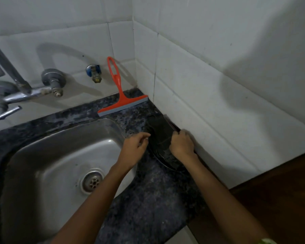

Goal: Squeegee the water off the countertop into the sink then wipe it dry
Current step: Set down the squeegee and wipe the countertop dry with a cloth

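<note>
An orange squeegee [121,95] leans against the tiled back wall, its grey blade resting on the dark speckled countertop [148,199] behind the steel sink [60,155]. A dark cloth [161,132] lies flat on the counter by the right wall. My right hand [182,144] is closed on the cloth's near right edge. My left hand [135,147] pinches at the cloth's left edge, above the sink's right rim; whether it grips the cloth is unclear. Neither hand touches the squeegee.
A chrome tap [16,92] with two valves juts from the back wall at the left. A small blue-and-brass valve [94,73] sits beside the squeegee handle. White tiled walls meet in the corner. A dark wooden surface [280,191] lies at the right.
</note>
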